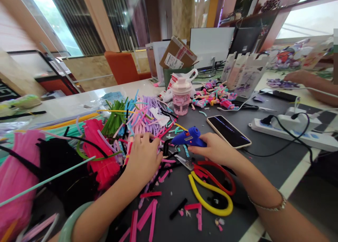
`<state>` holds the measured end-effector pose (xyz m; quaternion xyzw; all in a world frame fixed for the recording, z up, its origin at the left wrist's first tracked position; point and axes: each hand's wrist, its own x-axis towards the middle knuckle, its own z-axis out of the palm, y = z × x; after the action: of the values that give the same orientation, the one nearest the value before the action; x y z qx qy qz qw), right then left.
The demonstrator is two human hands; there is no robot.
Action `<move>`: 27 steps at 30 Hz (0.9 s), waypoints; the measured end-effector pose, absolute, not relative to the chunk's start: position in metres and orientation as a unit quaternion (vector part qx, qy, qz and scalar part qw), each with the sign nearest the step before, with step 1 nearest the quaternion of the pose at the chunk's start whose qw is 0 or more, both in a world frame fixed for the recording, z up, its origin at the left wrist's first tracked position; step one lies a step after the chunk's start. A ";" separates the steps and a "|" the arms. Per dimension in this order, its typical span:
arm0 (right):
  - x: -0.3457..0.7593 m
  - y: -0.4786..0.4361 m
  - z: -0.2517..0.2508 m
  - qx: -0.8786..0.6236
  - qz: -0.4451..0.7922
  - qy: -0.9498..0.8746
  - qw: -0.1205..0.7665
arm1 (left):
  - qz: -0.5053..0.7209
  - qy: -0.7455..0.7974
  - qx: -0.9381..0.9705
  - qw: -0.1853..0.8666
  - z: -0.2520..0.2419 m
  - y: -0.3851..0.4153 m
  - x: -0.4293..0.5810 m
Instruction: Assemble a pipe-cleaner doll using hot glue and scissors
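My right hand [215,148] is wrapped round a blue hot glue gun [190,136], its nozzle pointing left and a small red light lit on its side. My left hand [144,155] is closed at the near edge of a heap of cut pink and lilac pipe cleaners [144,112]; its fingertips are hidden, so I cannot make out what they hold. Between the nozzle and this hand stands a short black pipe cleaner piece [166,147]. Below the glue gun lie scissors with one red and one yellow handle [194,185], blades towards my left hand.
Bundles of pink [22,175], black and green pipe cleaners [116,117] fill the left side. A phone [229,131], a power strip [295,133] with cables, and a pink-lidded cup [181,96] stand beyond. Another person's hand [298,78] is at the far right.
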<state>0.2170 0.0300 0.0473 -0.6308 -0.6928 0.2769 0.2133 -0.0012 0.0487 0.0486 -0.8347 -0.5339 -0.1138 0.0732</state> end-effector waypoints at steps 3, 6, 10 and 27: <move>0.218 0.030 0.048 -0.634 0.274 -0.690 0.219 | -0.129 -0.523 -0.842 0.035 0.047 0.051 0.004; 0.219 0.030 0.048 -0.633 0.274 -0.687 0.226 | -0.101 -0.524 -0.846 -0.011 0.044 0.055 0.008; 0.220 0.030 0.049 -0.636 0.273 -0.684 0.229 | -0.072 -0.526 -0.848 -0.016 0.043 0.056 0.010; 0.224 0.029 0.051 -0.635 0.323 -0.642 0.283 | -0.144 -0.538 -0.829 -0.048 0.034 0.030 0.015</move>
<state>0.2237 0.0288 0.0505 -0.6351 -0.6422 0.3229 0.2827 0.0145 0.0296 0.0336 -0.8292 -0.5379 -0.1439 -0.0480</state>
